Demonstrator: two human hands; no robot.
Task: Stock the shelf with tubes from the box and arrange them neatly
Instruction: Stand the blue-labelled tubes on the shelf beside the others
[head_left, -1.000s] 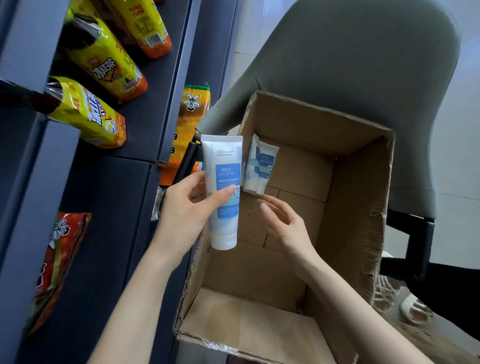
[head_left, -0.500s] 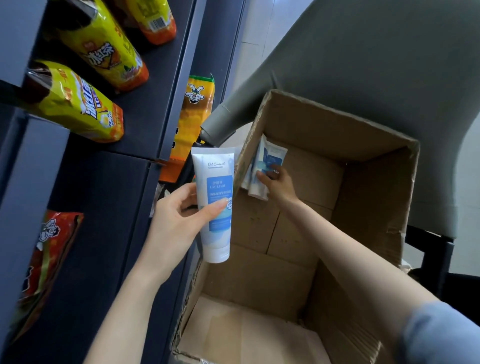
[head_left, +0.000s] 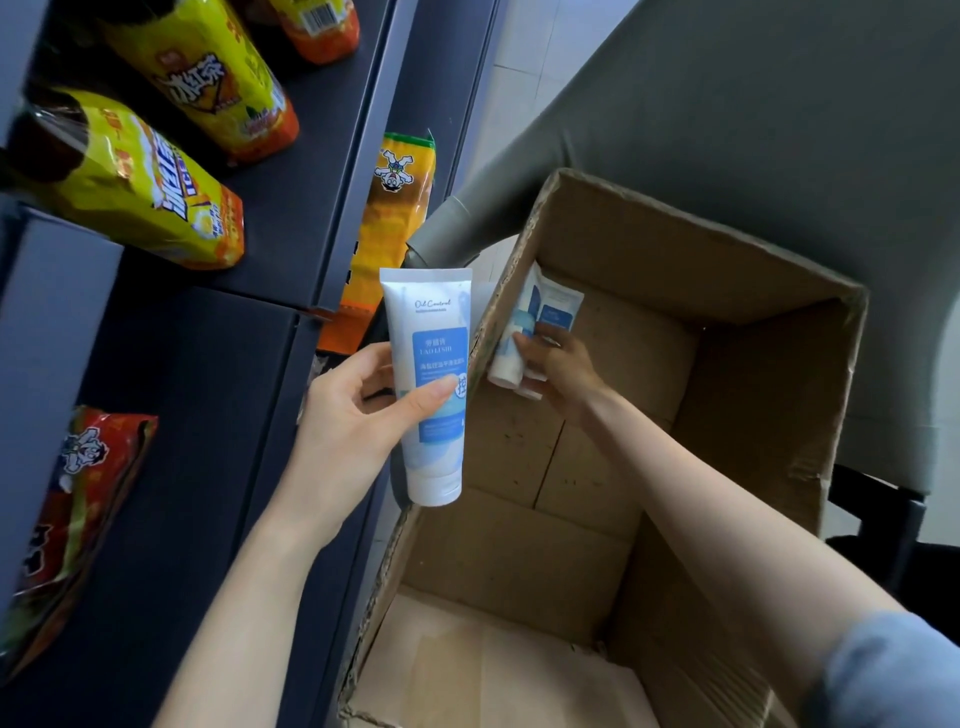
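My left hand (head_left: 353, 415) holds a white tube with a blue label (head_left: 434, 384), cap end down, just outside the left wall of the open cardboard box (head_left: 769, 395). Deep inside the box, my right hand (head_left: 558, 366) closes on two white and blue tubes (head_left: 524, 332) that lean against the left wall. The dark shelf (head_left: 208, 395) stands to the left of the box, and its lower board by my left hand is bare.
Yellow and orange drink bottles (head_left: 156, 192) lie on the upper shelf board. A red snack bag (head_left: 78, 499) sits at the lower left and an orange bag (head_left: 389, 234) hangs by the shelf edge. A grey chair (head_left: 727, 130) stands behind the box.
My right hand has reached from mid-box to the tubes against the left wall and closed on them. My left hand keeps its tube, almost still.
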